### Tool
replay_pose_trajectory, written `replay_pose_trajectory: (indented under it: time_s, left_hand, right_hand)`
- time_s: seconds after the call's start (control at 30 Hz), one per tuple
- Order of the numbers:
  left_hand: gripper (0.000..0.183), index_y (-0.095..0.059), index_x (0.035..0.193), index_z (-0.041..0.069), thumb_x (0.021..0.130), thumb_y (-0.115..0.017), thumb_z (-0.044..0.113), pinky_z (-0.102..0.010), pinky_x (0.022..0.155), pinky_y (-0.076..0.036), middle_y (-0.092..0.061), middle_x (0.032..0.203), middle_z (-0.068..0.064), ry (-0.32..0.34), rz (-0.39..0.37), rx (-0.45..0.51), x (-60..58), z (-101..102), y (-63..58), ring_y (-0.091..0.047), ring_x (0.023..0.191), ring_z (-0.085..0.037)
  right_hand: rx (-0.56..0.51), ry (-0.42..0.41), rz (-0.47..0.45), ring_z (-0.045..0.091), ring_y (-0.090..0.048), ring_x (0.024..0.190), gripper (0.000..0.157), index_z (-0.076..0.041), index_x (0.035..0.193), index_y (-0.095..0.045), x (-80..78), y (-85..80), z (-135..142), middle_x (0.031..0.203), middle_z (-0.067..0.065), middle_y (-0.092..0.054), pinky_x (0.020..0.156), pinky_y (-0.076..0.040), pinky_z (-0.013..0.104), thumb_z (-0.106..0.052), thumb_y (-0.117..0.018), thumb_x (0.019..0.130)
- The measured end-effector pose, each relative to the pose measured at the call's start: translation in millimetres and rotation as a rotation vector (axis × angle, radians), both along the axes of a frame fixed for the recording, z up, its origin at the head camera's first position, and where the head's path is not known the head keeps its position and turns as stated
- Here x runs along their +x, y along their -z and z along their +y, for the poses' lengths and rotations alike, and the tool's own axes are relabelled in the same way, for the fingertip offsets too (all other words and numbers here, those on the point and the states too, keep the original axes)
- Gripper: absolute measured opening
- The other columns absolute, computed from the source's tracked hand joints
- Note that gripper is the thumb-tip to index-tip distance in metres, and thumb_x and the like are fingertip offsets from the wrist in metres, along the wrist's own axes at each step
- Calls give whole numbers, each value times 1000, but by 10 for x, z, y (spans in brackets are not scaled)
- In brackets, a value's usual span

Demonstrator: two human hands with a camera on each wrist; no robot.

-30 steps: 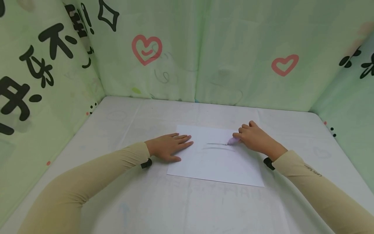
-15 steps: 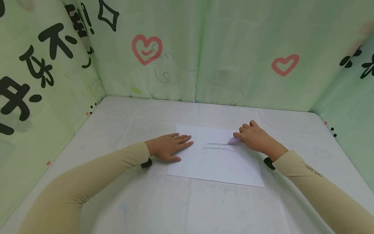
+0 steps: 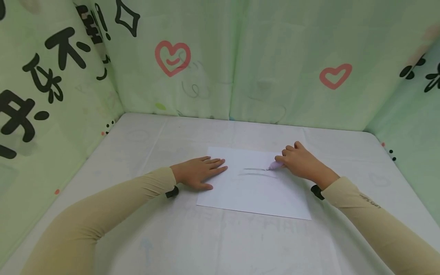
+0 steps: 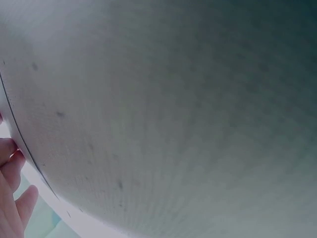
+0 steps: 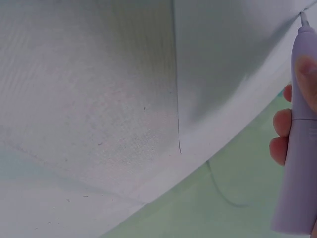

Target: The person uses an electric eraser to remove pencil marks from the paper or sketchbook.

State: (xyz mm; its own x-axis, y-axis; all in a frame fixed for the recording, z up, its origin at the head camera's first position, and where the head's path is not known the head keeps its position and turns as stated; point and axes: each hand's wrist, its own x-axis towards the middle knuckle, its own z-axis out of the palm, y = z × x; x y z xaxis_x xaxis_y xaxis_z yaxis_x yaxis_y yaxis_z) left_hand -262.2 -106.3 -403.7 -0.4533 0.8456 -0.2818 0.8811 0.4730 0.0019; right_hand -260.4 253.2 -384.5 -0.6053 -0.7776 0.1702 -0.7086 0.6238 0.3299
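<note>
A sheet of white paper (image 3: 251,198) lies flat on the table and bears two thin grey lines (image 3: 257,174). My left hand (image 3: 197,172) rests on its left edge, fingers spread; only fingertips show at the corner of the left wrist view. In my right hand (image 3: 300,162) is a thick lilac pen-shaped tool (image 5: 302,173), gripped with the thumb along its barrel. Its narrow pale tip (image 5: 303,19) points down at the paper, right at the right end of the upper line.
A white cloth (image 3: 192,244) with faint marks covers the table. Green curtains (image 3: 275,57) printed with hearts and black characters enclose the back and both sides. A black strap (image 3: 317,191) shows under my right wrist and another black strap (image 3: 172,191) under my left.
My right hand and the lilac pen-shaped tool have shifted very slightly to the right along the upper line. The left hand and the paper stay where they were.
</note>
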Motion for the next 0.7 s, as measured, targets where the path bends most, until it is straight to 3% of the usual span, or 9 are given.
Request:
replay_pose_trajectory:
  time_s: [0.7]
  left_hand:
    - [73,-9,153,16,96,-37,51,-40,120,-13,-8,160,-6,-11,0,-21,-4,10,12,-12,148,-20]
  right_hand:
    - [-14,-40,53,22,-49,65,24,-14,84,-62,-20,23,-37,68,5,-57,65,-34,36,-13,-80,68]
